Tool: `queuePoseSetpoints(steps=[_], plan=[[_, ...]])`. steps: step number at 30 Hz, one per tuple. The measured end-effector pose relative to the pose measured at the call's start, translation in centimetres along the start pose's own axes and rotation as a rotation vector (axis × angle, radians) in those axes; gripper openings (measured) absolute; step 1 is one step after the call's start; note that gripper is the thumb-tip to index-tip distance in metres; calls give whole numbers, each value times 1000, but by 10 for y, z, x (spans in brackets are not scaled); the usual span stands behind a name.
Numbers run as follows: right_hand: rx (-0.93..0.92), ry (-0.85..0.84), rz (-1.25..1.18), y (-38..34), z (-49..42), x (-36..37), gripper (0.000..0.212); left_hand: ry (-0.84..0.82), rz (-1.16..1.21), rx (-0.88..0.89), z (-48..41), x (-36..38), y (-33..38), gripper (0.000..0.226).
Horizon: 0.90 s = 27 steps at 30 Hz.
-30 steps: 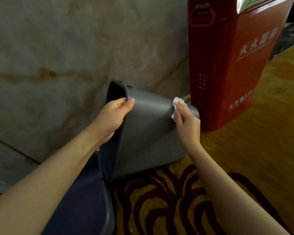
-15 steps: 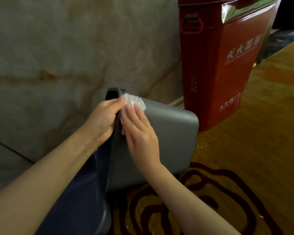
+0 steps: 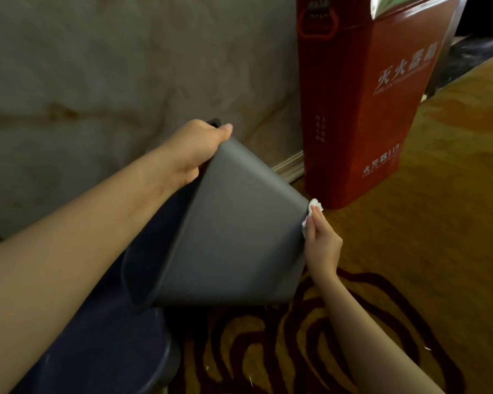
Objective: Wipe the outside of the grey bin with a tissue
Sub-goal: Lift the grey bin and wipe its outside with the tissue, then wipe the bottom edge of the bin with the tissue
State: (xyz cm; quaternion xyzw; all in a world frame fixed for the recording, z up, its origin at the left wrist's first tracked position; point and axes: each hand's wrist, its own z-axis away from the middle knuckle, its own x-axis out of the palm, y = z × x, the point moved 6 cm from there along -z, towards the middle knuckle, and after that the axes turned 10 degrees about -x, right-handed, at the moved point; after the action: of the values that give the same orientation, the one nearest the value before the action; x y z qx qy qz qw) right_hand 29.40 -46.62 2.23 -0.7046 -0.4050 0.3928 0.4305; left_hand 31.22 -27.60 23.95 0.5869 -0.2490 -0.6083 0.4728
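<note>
The grey bin [image 3: 234,228] lies tipped on its side, its mouth toward me at the left and its base to the right. My left hand [image 3: 194,149] grips the rim at the top of the bin. My right hand [image 3: 322,243] presses a crumpled white tissue [image 3: 313,213] against the upper corner of the bin's base end, fingers flat along the edge. Only part of the tissue shows past my fingertips.
A tall red metal box [image 3: 362,109] with white lettering stands just right of the bin against the marbled wall [image 3: 111,66]. A dark blue round object [image 3: 103,348] sits under my left arm. The floor is yellow carpet [image 3: 439,223] with dark red swirls.
My right hand slid the tissue from the rim by my left hand across the bin's side to the base corner. The bin has turned and tilted steeper.
</note>
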Motion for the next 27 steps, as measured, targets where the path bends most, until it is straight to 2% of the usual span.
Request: queuePoseSetpoints(steps=[4, 6, 8, 10, 12, 14, 19, 23, 27], plan=[[76, 32, 33, 13, -2, 2, 35, -5, -167, -4, -12, 17, 11, 39], [117, 33, 56, 22, -4, 1, 33, -113, -178, -8, -9, 20, 7, 45], [152, -6, 90, 33, -7, 2, 30, -183, -293, 22, 9, 10, -14, 42], [184, -43, 136, 42, -8, 2, 29, -102, -594, 56, 33, -1, -45, 38], [212, -24, 123, 43, -5, 5, 26, -54, -752, 171, 53, -2, -65, 17], [196, -5, 78, 33, 5, 13, 21, -35, -672, 203, 58, 7, -65, 12], [82, -37, 87, 18, 46, 15, 19, -13, -610, 217, 48, 20, -49, 24], [174, -57, 166, 28, 78, 5, 19, -67, -615, 238, 49, 26, -47, 22], [284, -253, 154, 15, 114, 24, 24, -138, -758, 321, 58, 31, -49, 13]])
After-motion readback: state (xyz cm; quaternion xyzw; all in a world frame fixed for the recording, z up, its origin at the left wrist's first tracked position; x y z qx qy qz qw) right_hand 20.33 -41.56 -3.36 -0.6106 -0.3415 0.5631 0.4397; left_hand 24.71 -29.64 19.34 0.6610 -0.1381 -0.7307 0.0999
